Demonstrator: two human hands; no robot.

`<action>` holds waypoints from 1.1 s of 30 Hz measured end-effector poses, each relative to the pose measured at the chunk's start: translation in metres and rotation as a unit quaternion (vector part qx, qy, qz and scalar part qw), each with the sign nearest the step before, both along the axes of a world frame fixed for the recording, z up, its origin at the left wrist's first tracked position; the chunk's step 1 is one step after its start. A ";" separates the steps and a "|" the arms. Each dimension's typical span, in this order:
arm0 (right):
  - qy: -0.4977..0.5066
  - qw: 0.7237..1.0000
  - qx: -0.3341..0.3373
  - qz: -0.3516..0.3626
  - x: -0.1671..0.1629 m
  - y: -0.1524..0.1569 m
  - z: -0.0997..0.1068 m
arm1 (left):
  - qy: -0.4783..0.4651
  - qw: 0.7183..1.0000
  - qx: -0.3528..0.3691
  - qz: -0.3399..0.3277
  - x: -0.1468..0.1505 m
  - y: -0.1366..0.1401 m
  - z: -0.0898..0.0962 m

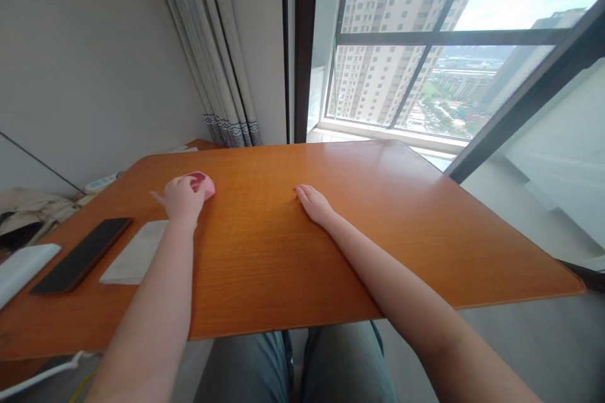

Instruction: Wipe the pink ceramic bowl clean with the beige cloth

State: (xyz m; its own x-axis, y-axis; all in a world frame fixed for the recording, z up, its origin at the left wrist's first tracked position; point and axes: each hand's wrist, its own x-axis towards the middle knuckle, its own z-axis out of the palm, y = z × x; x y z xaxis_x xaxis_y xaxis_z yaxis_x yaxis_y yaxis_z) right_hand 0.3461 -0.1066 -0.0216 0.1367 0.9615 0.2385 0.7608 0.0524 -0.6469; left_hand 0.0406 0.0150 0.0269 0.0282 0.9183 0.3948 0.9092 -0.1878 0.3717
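My left hand is at the left part of the wooden table, its fingers closed on the rim of a small pink bowl. The bowl's darker pink inside shows a little above my fingers, and the hand covers much of its near side. Beneath my left forearm lies a pale, flat square, perhaps a folded cloth or paper. My right hand rests on the table near the middle with nothing visible in it. Its fingers are stretched out to the left, close together.
A black flat slab with a brown edge lies at the left, beside a white rounded object. A white cable hangs by the front left edge. Beyond the table are a grey curtain and a large window.
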 end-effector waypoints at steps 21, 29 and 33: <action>0.158 0.979 0.091 -0.096 0.013 0.013 -0.016 | 0.008 0.957 0.054 -0.286 0.115 -0.054 -0.011; 0.195 0.974 0.093 -0.064 0.013 0.011 -0.011 | 0.037 0.907 0.011 -0.420 0.143 -0.091 -0.024; 0.180 0.980 0.072 -0.044 0.011 0.007 -0.007 | 0.059 0.902 0.010 -0.428 0.141 -0.088 -0.024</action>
State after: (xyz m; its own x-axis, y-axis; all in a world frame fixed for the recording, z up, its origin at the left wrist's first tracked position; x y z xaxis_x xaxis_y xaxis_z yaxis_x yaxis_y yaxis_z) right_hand 0.3570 -0.0995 -0.0291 0.3184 0.9020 0.2917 0.4897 0.1069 -0.8653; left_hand 0.1813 -0.0730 0.0028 0.7664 0.5321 0.3598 0.4599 -0.8456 0.2709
